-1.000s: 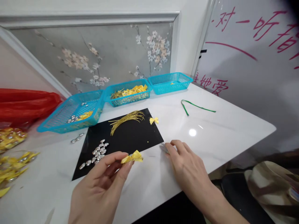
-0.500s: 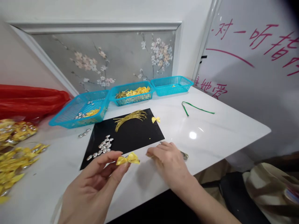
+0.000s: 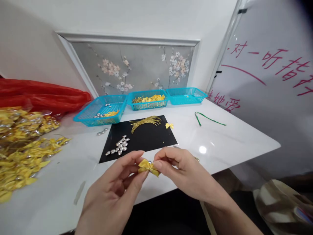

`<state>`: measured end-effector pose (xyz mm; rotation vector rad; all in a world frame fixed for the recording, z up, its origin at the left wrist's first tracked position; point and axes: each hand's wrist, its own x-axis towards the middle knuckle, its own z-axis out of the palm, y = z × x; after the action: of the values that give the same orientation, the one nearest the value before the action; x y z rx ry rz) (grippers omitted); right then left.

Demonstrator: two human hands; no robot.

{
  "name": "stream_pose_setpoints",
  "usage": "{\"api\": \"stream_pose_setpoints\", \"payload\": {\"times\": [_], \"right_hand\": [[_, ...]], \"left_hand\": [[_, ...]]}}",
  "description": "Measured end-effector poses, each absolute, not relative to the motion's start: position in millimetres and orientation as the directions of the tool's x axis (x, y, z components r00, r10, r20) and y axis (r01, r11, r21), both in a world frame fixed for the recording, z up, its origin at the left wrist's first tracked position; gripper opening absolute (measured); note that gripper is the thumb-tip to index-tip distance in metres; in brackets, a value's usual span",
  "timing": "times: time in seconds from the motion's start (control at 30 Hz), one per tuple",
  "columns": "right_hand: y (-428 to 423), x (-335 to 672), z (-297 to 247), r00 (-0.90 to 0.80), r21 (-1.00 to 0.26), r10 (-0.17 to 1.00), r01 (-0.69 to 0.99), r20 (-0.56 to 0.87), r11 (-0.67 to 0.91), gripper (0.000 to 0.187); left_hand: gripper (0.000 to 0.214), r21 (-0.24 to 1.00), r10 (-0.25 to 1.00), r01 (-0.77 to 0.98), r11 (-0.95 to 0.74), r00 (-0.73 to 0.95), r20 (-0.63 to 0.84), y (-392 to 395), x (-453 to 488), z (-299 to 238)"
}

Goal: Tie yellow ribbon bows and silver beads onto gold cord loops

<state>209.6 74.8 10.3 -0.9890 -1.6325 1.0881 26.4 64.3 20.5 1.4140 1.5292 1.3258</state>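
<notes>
Between thumb and fingers my left hand point(image 3: 119, 186) pinches a yellow ribbon bow point(image 3: 144, 165) that has a silver bead at its middle. My right hand point(image 3: 182, 171) grips the right side of the same bow, its fingertips covering part of it. Just beyond the hands lies a black mat point(image 3: 141, 143). On it are a cluster of silver beads point(image 3: 122, 145) and a bundle of gold wire ties point(image 3: 146, 122). Another small yellow bow point(image 3: 169, 126) rests at the mat's right edge. A metal tool point(image 3: 197, 159) is mostly hidden behind my right hand.
Three blue baskets stand along the wall: the left basket point(image 3: 84, 120) with beads and ribbon, the middle basket point(image 3: 149, 105) with bows, the right basket point(image 3: 186, 100) with a small yellow piece. Finished-looking bows point(image 3: 26, 163) are heaped at left. A green ribbon point(image 3: 210, 115) lies right.
My right hand has come off the table near the tool and now holds the bow together with my left hand. The view has shifted left.
</notes>
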Motion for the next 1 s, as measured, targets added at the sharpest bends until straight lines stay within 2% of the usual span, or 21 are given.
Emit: {"api": "stream_pose_setpoints", "payload": {"times": [0.1,0.2,0.23,0.3,0.37,0.4,0.47,0.6,0.67,0.87,1.0], "right_hand": [[68,203,14,-0.243,-0.949,0.927,0.066,0.285,0.308,0.018],[58,196,15,-0.189,-0.891,0.897,0.145,0.401,0.429,0.015],[55,193,15,-0.159,-0.826,0.853,0.217,0.496,0.521,0.015],[50,185,12,-0.132,-0.601,0.688,0.389,0.714,0.698,0.02],[48,176,9,-0.149,-0.379,0.51,0.504,0.847,0.776,0.024],[48,173,8,-0.152,-0.329,0.465,0.522,0.872,0.787,0.025],[47,168,6,-0.126,-0.368,0.48,0.484,0.868,0.794,0.022],[45,164,9,-0.071,-0.578,0.634,0.344,0.77,0.74,0.017],[44,162,11,-0.068,-0.633,0.681,0.312,0.729,0.709,0.016],[39,155,8,-0.092,-0.738,0.762,0.199,0.641,0.645,0.01],[33,159,8,-0.085,-0.738,0.755,0.166,0.65,0.654,0.016]], "left_hand": [[0.04,0.937,0.977,0.322,-0.136,-0.115,0.181,55,19,20],[0.043,0.941,0.988,0.305,-0.147,-0.009,0.157,42,12,27],[0.045,0.947,0.992,0.299,-0.118,-0.013,0.128,37,10,31],[0.051,0.966,0.997,0.255,-0.033,-0.06,0.05,27,5,39],[0.056,0.986,0.998,0.162,0.051,-0.054,-0.043,20,-2,44],[0.058,0.99,0.996,0.113,0.082,-0.025,-0.08,18,-7,45],[0.057,0.994,0.995,0.04,0.1,-0.018,-0.1,17,-14,45],[0.039,0.993,0.974,0.086,-0.079,-0.207,0.095,18,-22,31],[0.039,0.987,0.967,0.11,-0.121,-0.211,0.142,18,-22,21],[0.028,0.965,0.982,0.202,-0.17,-0.053,0.184,19,-19,16],[0.024,0.979,0.978,0.179,-0.101,-0.164,0.131,21,-14,21]]}}
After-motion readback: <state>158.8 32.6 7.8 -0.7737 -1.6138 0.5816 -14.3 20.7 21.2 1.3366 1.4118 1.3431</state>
